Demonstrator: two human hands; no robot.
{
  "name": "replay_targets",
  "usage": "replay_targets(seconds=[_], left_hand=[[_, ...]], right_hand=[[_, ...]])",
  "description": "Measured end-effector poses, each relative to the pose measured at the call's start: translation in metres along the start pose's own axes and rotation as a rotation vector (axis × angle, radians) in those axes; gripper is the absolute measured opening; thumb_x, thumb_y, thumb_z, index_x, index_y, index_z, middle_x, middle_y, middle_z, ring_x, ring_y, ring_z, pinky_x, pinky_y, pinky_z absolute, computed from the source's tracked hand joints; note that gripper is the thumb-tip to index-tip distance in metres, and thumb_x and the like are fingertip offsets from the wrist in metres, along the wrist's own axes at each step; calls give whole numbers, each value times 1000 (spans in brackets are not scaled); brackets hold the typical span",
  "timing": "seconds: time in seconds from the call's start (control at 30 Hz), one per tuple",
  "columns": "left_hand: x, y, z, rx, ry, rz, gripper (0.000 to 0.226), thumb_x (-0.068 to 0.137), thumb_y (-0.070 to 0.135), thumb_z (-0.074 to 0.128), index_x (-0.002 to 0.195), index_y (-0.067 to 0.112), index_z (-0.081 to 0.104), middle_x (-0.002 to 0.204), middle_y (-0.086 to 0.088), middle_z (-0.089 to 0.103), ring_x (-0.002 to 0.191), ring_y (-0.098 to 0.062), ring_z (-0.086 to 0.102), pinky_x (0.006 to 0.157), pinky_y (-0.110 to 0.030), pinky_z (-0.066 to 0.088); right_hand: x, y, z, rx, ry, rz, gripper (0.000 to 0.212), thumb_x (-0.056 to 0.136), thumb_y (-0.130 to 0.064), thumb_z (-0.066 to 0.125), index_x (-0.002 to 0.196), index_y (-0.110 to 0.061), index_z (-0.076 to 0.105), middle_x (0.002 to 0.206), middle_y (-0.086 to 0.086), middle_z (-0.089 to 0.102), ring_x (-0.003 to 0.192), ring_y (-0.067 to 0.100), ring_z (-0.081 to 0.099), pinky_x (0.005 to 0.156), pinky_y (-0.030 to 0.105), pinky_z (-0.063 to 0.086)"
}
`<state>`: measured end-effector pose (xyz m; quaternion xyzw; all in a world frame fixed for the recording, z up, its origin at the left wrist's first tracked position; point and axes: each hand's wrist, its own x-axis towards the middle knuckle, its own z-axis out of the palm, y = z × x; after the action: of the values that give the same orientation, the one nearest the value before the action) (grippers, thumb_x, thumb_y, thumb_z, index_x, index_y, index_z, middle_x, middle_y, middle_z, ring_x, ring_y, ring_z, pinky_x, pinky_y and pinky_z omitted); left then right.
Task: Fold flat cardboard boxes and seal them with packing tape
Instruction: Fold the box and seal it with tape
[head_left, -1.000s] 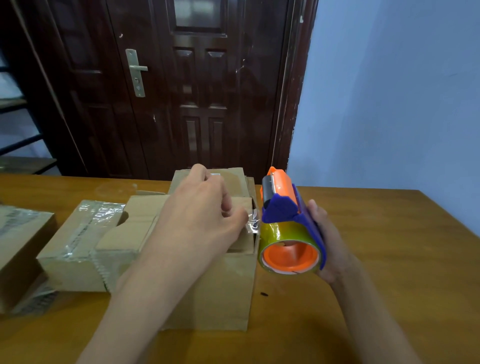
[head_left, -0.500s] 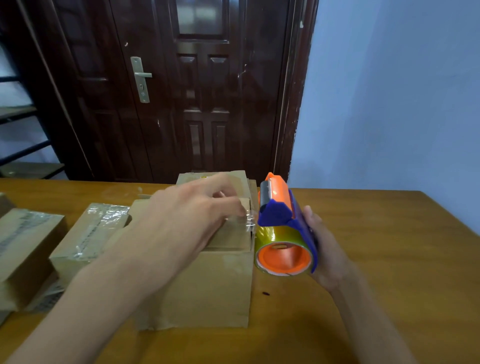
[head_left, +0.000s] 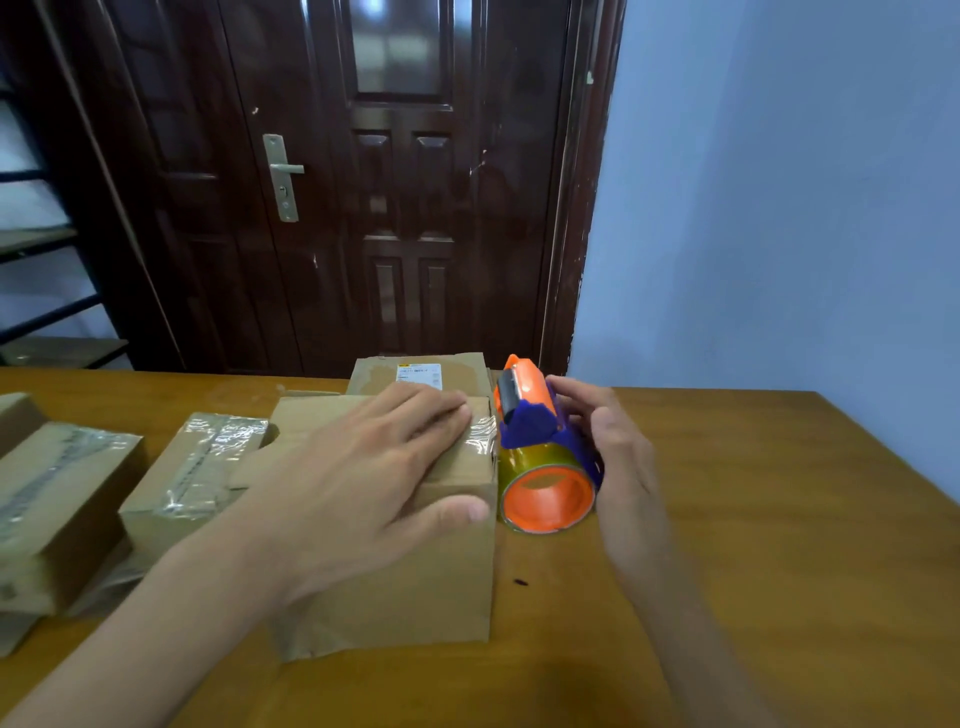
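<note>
While the left hand (head_left: 363, 467) lies flat, fingers straight, on top of the cardboard box (head_left: 395, 571) at table centre, pressing a clear tape end (head_left: 480, 441) onto the top near its right edge, the right hand (head_left: 618, 457) sits against the far side of the orange-and-blue tape dispenser (head_left: 540, 457), fingers loosely curved along it rather than wrapped tight; looks like a light hold, can't tell how firm. Dispenser is just beside the box's right face, touching or nearly so, low over the wooden table (head_left: 779, 545). Progress, my read: this box is folded up and the strip has only been started at the right edge, so the run across the top seam and the cut are still to do. Whether its underside is taped is hidden. Left of it 2 taped boxes, one near (head_left: 192, 467) and one at frame edge (head_left: 57, 499), look done. Behind, 1 box with a shipping label (head_left: 421, 371), state unclear. No flat unfolded stock clearly in view, so remaining count is unknown.
</note>
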<state>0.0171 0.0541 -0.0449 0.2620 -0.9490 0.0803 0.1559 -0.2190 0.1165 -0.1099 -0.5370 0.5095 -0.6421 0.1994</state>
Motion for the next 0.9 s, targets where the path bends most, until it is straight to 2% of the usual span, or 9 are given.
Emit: replay_targets(seconds=[0.1, 0.13, 0.2, 0.27, 0.4, 0.57, 0.7, 0.8, 0.9], left_hand=[[0, 4, -4, -2, -160, -43, 104, 85, 97, 30, 163, 28, 27, 176, 6, 5, 162, -16, -3, 126, -29, 1], [3, 3, -5, 9, -201, -47, 103, 82, 98, 34, 160, 31, 25, 175, 7, 2, 162, -18, -3, 129, -35, 1], [13, 2, -6, 57, -214, -14, 92, 80, 98, 39, 146, 34, 30, 168, 7, 23, 155, -23, 25, 128, -44, 22], [20, 2, -8, 146, -167, 33, 82, 81, 97, 38, 133, 33, 35, 145, 8, 43, 127, -21, 47, 109, -42, 39], [18, 11, -11, 141, -87, 38, 83, 79, 99, 35, 131, 35, 36, 138, 11, 43, 120, -16, 43, 102, -38, 38], [0, 38, -30, -225, 211, -21, 84, 73, 99, 42, 130, 37, 42, 127, 23, 43, 110, -5, 43, 91, -31, 34], [-18, 61, -19, -808, 440, -142, 74, 73, 83, 72, 123, 34, 49, 111, 14, 61, 102, -14, 61, 84, -41, 51], [-38, 78, 13, -1050, 551, -285, 74, 74, 70, 79, 127, 25, 52, 110, 0, 68, 103, -26, 67, 86, -51, 55], [-60, 86, 48, -1168, 629, -390, 64, 72, 51, 78, 124, 21, 55, 108, 6, 72, 101, -15, 70, 86, -43, 56]], right_hand=[[-8, 1, 9, -178, -43, -139, 63, 101, -72, 31, 139, -28, 54, 119, -11, 68, 109, 21, 66, 85, 29, 55], [-9, 4, 9, -246, -45, -179, 70, 98, -77, 32, 140, -26, 51, 117, -10, 68, 106, 22, 66, 83, 25, 53], [-9, 7, 7, -312, -33, -205, 72, 96, -80, 34, 142, -26, 48, 114, -11, 66, 101, 21, 65, 80, 23, 52], [-10, 7, 4, -335, -20, -206, 67, 98, -77, 35, 141, -28, 48, 112, -11, 65, 98, 21, 65, 79, 27, 52], [-14, -16, -12, -344, -16, -227, 56, 101, -71, 37, 136, -29, 54, 109, -6, 68, 95, 22, 66, 77, 44, 54], [1, -109, -41, -517, -86, -330, 44, 96, -66, 49, 124, -33, 60, 92, -6, 66, 80, 19, 60, 73, 40, 51], [22, -181, -41, -691, -290, -403, 45, 90, -70, 57, 118, -36, 66, 91, -13, 68, 80, 19, 62, 74, 38, 53], [34, -197, -17, -816, -498, -407, 49, 86, -75, 60, 114, -37, 69, 89, -12, 71, 80, 16, 65, 76, 42, 54], [35, -180, 13, -918, -676, -369, 50, 84, -78, 60, 111, -36, 70, 84, -11, 72, 76, 12, 65, 74, 43, 56]])
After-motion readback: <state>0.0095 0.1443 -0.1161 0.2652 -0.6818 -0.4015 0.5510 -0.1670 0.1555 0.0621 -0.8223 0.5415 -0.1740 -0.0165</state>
